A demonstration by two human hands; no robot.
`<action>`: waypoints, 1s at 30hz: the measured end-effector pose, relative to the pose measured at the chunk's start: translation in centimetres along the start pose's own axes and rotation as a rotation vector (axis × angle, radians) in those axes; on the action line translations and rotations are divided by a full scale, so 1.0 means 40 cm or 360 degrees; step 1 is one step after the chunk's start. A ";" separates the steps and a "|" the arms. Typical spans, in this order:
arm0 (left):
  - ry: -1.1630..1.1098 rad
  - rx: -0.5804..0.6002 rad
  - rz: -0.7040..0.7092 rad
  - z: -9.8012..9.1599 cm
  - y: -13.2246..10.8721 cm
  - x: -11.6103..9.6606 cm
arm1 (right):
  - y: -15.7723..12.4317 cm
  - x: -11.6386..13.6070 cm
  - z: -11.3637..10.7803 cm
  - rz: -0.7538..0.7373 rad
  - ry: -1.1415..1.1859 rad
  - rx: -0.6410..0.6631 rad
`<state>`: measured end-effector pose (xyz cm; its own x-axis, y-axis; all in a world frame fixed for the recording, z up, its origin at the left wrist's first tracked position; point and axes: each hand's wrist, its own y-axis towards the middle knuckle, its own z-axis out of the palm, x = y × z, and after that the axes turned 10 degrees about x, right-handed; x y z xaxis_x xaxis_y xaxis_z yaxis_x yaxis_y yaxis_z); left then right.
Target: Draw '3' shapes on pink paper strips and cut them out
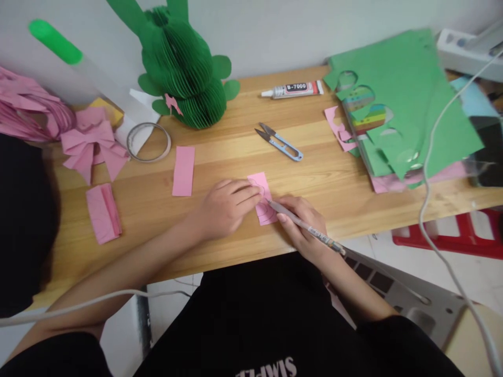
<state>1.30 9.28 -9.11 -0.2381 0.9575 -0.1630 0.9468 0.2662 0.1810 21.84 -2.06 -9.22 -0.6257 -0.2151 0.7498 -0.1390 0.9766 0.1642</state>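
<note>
A small pink paper rectangle [269,213] with curved drawn lines lies on the wooden table. Across its upper left part rest the fingertips of my left hand [231,206], stretched out and flat. My right hand [304,222] grips a slim grey pen [301,222], whose tip touches the paper. Another pink paper strip [183,171] lies left of my left hand. Beyond the hands are blue thread snips [280,142] and a B-7000 glue tube [293,90].
A green paper honeycomb figure [181,68] stands at the back. On the left are a tape roll [167,144], a pink paper bow [92,139] and folded pink paper [102,213]. Green sheets [412,99] lie right, crossed by a white cable [426,183].
</note>
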 end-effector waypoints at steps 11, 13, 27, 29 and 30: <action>-0.0050 -0.0118 0.0150 0.002 0.002 0.040 | 0.003 0.007 -0.007 -0.0003 -0.0049 -0.0007; -0.0051 -0.0147 0.0178 0.007 0.003 0.043 | 0.008 0.013 -0.011 -0.0002 -0.0078 0.0007; -0.0112 -0.0056 0.0149 0.020 -0.009 0.051 | 0.052 0.011 -0.004 -0.0192 -0.0045 0.0038; -0.0107 -0.0080 0.0166 0.018 -0.007 0.050 | 0.052 0.012 -0.005 -0.0179 -0.0056 0.0051; -0.0105 -0.0088 0.0174 0.018 -0.007 0.050 | 0.053 0.013 -0.006 -0.0181 -0.0060 0.0052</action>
<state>0.73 11.02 -10.17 -0.1174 0.9723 -0.2021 0.9526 0.1678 0.2538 21.41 -0.10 -8.36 -0.6327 -0.3249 0.7029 -0.2350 0.9455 0.2255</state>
